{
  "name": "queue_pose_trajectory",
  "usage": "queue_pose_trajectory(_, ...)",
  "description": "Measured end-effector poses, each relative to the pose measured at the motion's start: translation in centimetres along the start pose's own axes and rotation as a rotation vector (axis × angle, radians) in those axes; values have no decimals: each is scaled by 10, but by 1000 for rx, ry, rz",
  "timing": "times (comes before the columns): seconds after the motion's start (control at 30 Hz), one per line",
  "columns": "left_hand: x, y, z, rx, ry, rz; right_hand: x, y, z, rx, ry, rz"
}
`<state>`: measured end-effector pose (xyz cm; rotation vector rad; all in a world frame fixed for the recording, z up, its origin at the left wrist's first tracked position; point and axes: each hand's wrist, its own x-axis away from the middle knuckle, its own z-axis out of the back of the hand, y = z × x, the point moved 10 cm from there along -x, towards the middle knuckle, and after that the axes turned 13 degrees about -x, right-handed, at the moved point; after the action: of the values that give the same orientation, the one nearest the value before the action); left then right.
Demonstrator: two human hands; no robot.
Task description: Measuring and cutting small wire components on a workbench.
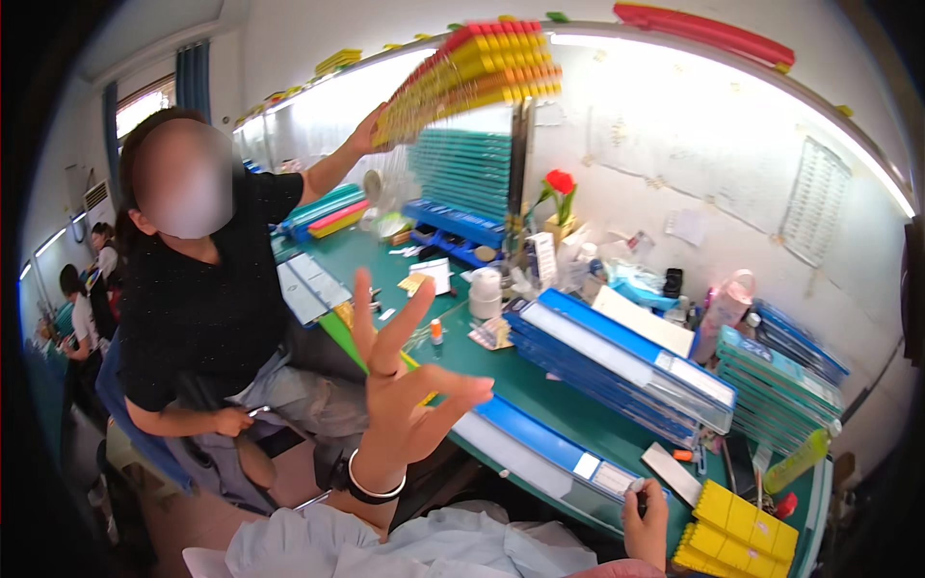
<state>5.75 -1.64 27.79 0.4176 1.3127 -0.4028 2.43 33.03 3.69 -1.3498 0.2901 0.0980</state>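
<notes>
While the left hand [400, 390] hangs spread and empty in the open gap off the green table's [549, 400] near edge, the right hand [644, 520] grips a small dark pen-like thing [640, 498]. It sits beside a long blue-and-clear tray [559, 458] lying along that edge, with stacked blue trays [617, 366] crowding the room behind.

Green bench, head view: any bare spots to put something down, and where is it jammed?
One bare strip of green bench runs between the stacked blue trays and the single blue tray at the near edge. A smaller patch lies beside the white roll, toward the blue bins. The back wall side, around the red flower and bottles, is crowded.
</notes>
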Motion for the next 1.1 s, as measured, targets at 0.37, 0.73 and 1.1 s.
queue_pose_trajectory(0.37,1,62,-60,730,-312,-43,34,-72,76,24,213,57)
queue_pose_trajectory(0.73,-3,91,-93,1136,-594,19,77,-169,120,-198,361,272)
queue_pose_trajectory(1.1,-217,59,-219,1273,-323,510,47,-190,86,-211,210,226)
